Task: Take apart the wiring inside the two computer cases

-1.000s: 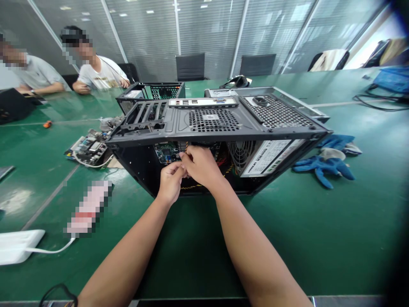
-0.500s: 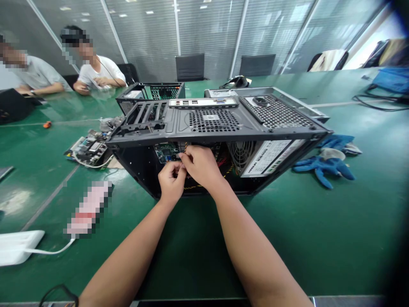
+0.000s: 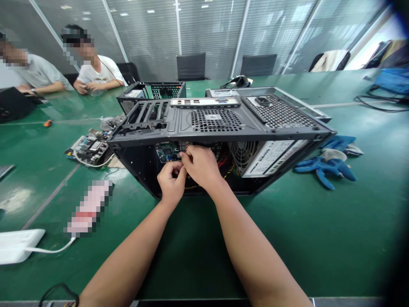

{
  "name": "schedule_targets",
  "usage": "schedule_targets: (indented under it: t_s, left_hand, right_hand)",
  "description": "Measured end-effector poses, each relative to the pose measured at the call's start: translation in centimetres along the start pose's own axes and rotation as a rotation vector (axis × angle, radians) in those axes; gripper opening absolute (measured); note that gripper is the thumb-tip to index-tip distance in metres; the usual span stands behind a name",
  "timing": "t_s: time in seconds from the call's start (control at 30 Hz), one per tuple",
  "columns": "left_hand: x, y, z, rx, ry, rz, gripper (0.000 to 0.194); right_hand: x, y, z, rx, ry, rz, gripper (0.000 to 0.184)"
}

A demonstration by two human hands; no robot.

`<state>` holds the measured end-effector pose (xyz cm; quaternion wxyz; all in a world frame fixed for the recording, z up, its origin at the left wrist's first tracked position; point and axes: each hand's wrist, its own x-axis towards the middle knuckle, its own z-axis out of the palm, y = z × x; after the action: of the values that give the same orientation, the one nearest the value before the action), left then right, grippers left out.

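Head view: can see the PC case [image 3: 179, 125] in middle of the green bench [image 3: 319, 238], lying w/ vent holes and ports up, open side toward near edge. Find the L grip [image 3: 171, 181] reaching in there, at L-centre of the opening, w/ thumb and index drawn close to each other, just beside the R grip [image 3: 203, 166]. See the latter w/ bent fingers, back of hand turned up, near a thin striped cable [image 3: 187, 147]. Cannot tell, for L or R, if clamped on sth. or not, bc. of fingers hiding the contact pt. Behind them, inside the case, can see the circuit board [image 3: 166, 151]; on R side inside, the power supply [image 3: 268, 158] w/ white label, and btwn. them some red wires [image 3: 226, 158]. On bench, to L of case, note a loose motherboard [image 3: 92, 147] and, nearer, a white power bank [image 3: 19, 247] w/ white cable [image 3: 53, 250] going to a blurred pink device [image 3: 89, 209]. To R of case, see blue gloves [image 3: 322, 166]. At far L, behind bench, notice two seated people [image 3: 102, 76], incl. one w/ forearms on bench.
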<state>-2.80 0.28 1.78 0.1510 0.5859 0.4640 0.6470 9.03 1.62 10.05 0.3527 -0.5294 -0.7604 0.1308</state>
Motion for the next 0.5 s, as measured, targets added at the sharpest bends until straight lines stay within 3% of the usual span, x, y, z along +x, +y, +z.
schedule_targets:
  t_s: [0.27,0.4,0.5]
  left_hand:
    - [0.5,0.2,0.4,-0.51,-0.101,-0.365,0.021]
    - [1.0,0.3,0.0,-0.821,-0.259,-0.597,0.026]
    - [1.3,0.3,-0.3,-0.953,-0.351,-0.697,0.027]
  right_hand:
    - [0.0,0.3,0.0,0.079,0.003,-0.028,0.033]
    - [0.1,0.2,-0.3,0.143,-0.044,-0.002,0.035]
    - [0.0,0.5,-0.7,0.261,-0.094,-0.024,0.036]
